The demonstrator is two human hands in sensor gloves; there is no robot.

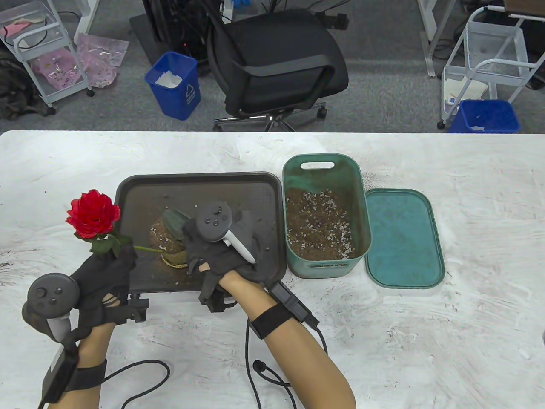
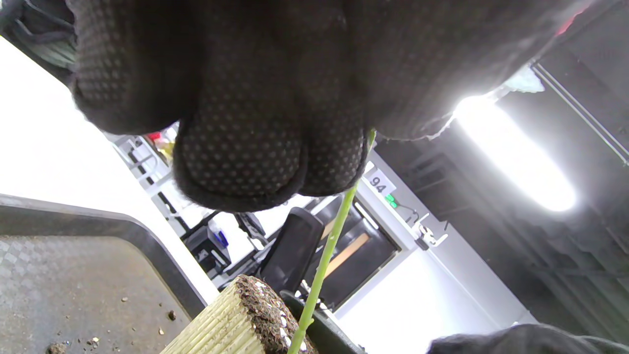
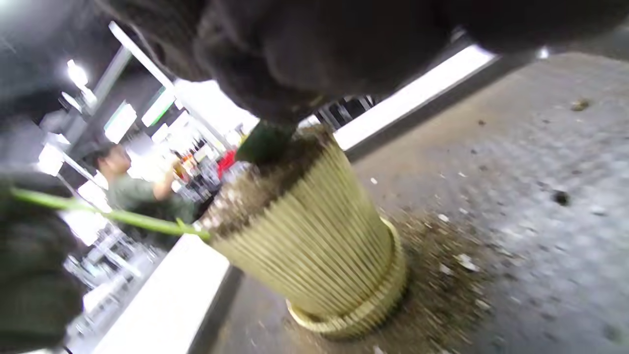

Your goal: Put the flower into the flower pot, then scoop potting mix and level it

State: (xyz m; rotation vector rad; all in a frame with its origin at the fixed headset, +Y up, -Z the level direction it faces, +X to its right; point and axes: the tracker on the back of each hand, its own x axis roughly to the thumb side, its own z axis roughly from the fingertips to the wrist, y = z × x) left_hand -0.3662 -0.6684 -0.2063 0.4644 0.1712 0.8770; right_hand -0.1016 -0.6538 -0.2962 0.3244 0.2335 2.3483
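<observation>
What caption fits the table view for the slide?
Left hand holds red flower by its stem; right hand scoops potting mix over flower pot.

Table view: most of the flower pot is covered by the right hand; its rim and the tool's grip can't be made out. The scoop is seen only as a dark green blade tip. Lower stem is hidden where it enters the pot. Left wrist view: bloom is cut off behind the left hand. Right wrist view is motion-blurred; bkgd person is out of focus, fingers cut off at top edge.
</observation>
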